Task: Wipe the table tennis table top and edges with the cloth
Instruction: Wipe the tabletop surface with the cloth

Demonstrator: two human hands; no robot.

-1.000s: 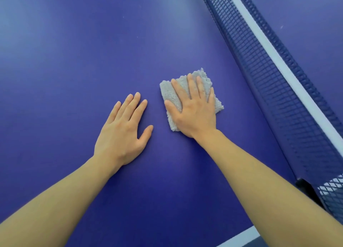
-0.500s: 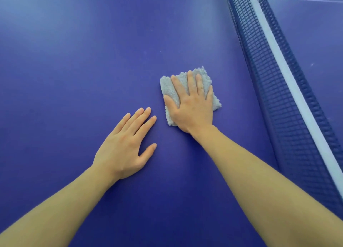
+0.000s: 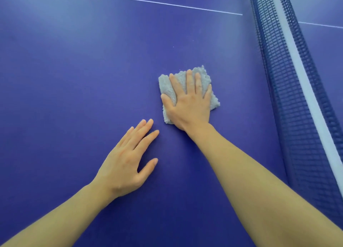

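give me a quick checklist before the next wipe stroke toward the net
1. Right hand pressing flat on the cloth, fingers straight: ok.
2. Cloth folded into a pad and lying flat on the table top: ok.
3. Left hand spread open, beside the cloth and not on it: ok.
4. Cloth apart from the net, bare surface between them: ok.
5. Surface ahead free of dust: cannot tell.
6. Table edges wiped: cannot tell, no edge is in view.
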